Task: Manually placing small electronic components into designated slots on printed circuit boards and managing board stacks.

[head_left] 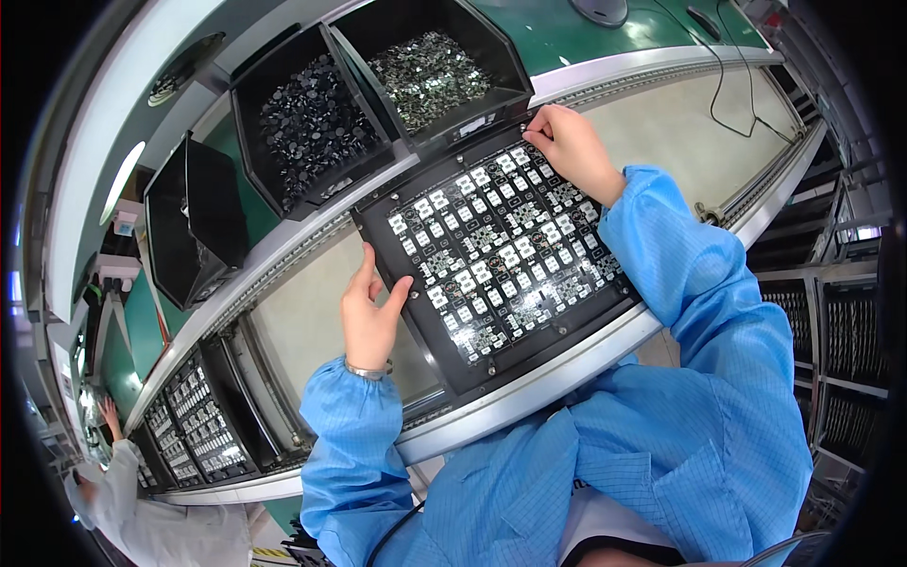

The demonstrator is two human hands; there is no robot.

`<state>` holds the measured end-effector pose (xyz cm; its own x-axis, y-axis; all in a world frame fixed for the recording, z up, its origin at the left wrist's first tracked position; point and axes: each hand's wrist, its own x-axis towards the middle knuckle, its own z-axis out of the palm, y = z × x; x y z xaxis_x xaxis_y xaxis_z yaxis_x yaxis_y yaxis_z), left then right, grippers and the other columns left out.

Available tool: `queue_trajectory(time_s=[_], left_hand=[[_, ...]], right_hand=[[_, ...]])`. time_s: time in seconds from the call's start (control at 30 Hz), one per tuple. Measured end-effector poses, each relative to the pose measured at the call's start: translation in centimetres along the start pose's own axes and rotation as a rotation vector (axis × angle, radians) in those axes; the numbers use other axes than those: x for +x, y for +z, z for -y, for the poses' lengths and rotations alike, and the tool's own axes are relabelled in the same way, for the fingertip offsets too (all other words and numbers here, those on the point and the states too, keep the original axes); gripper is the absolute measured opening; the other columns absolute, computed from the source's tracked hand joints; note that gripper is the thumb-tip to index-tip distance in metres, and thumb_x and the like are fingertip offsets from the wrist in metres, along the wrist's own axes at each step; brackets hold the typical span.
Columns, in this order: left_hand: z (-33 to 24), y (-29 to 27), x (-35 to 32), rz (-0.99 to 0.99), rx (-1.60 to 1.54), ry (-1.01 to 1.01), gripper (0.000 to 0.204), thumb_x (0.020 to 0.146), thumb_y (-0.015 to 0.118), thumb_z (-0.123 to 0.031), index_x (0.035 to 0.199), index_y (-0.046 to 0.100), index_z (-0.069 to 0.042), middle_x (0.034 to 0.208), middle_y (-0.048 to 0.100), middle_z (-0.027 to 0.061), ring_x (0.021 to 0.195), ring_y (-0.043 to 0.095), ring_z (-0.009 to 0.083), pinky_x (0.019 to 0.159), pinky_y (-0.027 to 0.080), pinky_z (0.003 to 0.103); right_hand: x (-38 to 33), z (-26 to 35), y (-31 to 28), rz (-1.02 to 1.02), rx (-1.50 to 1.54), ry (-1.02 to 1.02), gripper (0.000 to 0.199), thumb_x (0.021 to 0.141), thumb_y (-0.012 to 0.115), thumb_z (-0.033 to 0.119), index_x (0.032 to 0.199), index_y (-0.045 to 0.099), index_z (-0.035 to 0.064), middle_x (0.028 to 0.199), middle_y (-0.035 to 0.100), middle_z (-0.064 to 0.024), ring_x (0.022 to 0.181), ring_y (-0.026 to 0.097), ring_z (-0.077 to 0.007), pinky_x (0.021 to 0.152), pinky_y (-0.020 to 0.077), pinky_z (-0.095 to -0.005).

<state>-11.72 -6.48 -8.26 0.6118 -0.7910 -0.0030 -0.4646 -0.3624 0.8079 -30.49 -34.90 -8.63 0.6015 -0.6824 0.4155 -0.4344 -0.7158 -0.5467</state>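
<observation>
Both hands' grip (370, 317) steadies black tray (501, 250).

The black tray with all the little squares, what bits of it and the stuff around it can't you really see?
- Head view: the black tray holds parts too small to tell apart.
- The right hand covers the tray's far corner; anything pinched in its fingertips is hidden.
- The left hand hides part of the tray's left edge.
- Pieces in the two black bins blur into heaps.
- The trays further left are bent and tiny near the rim.
</observation>
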Motion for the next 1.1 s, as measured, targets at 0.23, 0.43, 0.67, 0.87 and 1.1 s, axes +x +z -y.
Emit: queue_trajectory(time_s=[0.23, 0.43, 0.67, 0.87, 1.1], left_hand=[[0.9, 0.0, -0.1, -0.011, -0.086, 0.037, 0.064, 0.081, 0.067, -0.007, 0.138, 0.038, 0.001, 0.07, 0.035, -0.0026, 0.065, 0.034, 0.0079, 0.059, 0.035, 0.02], [1.0, 0.0, 0.0, 0.083, -0.295, -0.006, 0.062, 0.086, 0.06, -0.006, 0.142, 0.033, -0.002, 0.073, 0.037, -0.003, 0.067, 0.037, 0.0065, 0.062, 0.037, 0.021], [3.0, -1.6, 1.7, 0.405, -0.578, 0.127, 0.055, 0.088, 0.038, -0.003, 0.143, 0.03, -0.002, 0.088, 0.055, 0.0013, 0.084, 0.046, 0.012, 0.087, 0.037, 0.024], [0.9, -4.3, 3.5, 0.368, -0.471, 0.226, 0.05, 0.088, 0.034, 0.005, 0.136, 0.041, -0.002, 0.097, 0.066, 0.0037, 0.084, 0.046, 0.0112, 0.086, 0.04, 0.024], [-1.8, -4.2, 5.7, 0.336, -0.745, 0.097, 0.048, 0.083, 0.049, 0.012, 0.129, 0.048, 0.0, 0.102, 0.066, 0.0089, 0.088, 0.059, 0.012, 0.08, 0.047, 0.023]], right_hand=[[1.6, 5.9, -4.1, 0.356, -0.333, -0.104, 0.018, 0.083, 0.063, 0.019, 0.088, 0.065, 0.0012, 0.086, 0.064, -0.0148, 0.076, 0.062, -0.0316, 0.068, 0.0484, -0.0404], [8.6, 9.8, -0.3, 0.178, 0.017, -0.41, 0.025, 0.085, 0.059, 0.018, 0.098, 0.062, -0.0031, 0.086, 0.065, -0.0187, 0.076, 0.064, -0.0318, 0.067, 0.0507, -0.0383], [10.7, 11.7, 6.2, 0.461, -0.272, -0.287, 0.019, 0.078, 0.064, 0.017, 0.084, 0.067, -0.0003, 0.08, 0.066, -0.0181, 0.076, 0.065, -0.0337, 0.071, 0.0511, -0.0391], [10.2, 13.1, 4.6, 0.245, -0.241, -0.407, 0.013, 0.078, 0.063, 0.01, 0.087, 0.069, 0.0028, 0.081, 0.068, -0.0124, 0.079, 0.065, -0.0288, 0.072, 0.0511, -0.0355], [9.3, 14.3, 2.7, 0.133, -0.074, -0.448, 0.013, 0.08, 0.064, 0.007, 0.092, 0.066, 0.0016, 0.085, 0.067, -0.0117, 0.078, 0.066, -0.0246, 0.073, 0.0516, -0.0313]])
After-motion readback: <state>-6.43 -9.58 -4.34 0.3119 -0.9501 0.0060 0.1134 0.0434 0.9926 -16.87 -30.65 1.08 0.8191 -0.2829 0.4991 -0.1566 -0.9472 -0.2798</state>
